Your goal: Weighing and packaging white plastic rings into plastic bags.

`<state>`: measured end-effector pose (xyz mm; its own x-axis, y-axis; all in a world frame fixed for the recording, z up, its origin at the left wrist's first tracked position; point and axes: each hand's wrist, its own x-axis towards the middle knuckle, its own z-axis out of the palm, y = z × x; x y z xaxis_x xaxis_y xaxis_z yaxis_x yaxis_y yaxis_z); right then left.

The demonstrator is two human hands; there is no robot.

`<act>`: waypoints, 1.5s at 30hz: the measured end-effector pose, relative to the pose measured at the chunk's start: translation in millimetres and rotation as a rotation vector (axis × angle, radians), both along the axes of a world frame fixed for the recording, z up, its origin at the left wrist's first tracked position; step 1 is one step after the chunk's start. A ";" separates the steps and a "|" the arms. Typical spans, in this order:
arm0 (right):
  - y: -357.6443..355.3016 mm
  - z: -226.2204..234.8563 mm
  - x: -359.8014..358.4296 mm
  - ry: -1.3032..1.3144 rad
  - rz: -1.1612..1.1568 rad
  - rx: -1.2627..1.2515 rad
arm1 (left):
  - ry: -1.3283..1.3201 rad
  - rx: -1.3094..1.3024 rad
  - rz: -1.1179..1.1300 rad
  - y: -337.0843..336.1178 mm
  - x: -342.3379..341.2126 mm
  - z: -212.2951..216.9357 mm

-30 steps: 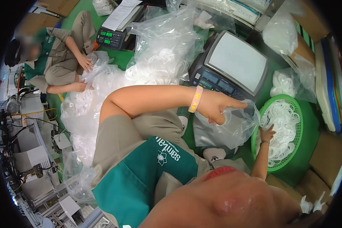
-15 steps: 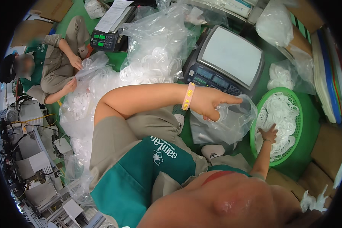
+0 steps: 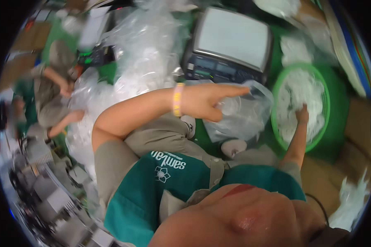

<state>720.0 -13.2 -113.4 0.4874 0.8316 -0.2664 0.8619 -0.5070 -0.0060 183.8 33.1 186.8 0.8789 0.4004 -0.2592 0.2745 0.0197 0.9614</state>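
My left hand (image 3: 204,101), with a pink and yellow band at its wrist, holds the mouth of a clear plastic bag (image 3: 245,123). Its index finger and thumb stretch apart along the bag's opening. A few pale, round shapes show faintly inside the bag. To the right, my right hand (image 3: 303,114) reaches into a green oval basket (image 3: 326,105) and touches the white plastic rings (image 3: 293,94) heaped there. Blur and the rings hide its fingertips, so I cannot make out whether it grips any.
A scale (image 3: 233,39) with a pale platform stands beyond the bag. Large clear bags of white rings (image 3: 140,78) lie to the left. A co-worker (image 3: 49,90) sits at the far left, near a second scale (image 3: 95,57). Cardboard (image 3: 356,123) lies at the right.
The whole view has shifted and blurred. My right hand has moved farther into the basket, its fingers no longer spread over the rings. My left hand still holds the bag.
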 end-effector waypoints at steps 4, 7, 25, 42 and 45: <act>9.9 13.6 9.3 0.134 -0.050 -0.006 | -0.015 -0.150 0.042 -4.2 -0.9 2.4; 5.7 67.8 -65.8 -0.208 -0.110 -0.125 | -0.018 -0.263 0.080 -1.8 1.0 4.9; 27.8 101.7 -64.0 0.040 0.056 -0.241 | -0.001 -0.384 0.165 -5.3 3.2 1.5; 24.0 43.1 -125.1 -0.058 0.503 0.213 | 0.026 -0.234 0.168 -7.4 -2.9 1.4; 31.4 36.1 -127.1 -0.179 0.375 0.006 | 0.071 0.024 -0.011 -2.1 -4.7 5.2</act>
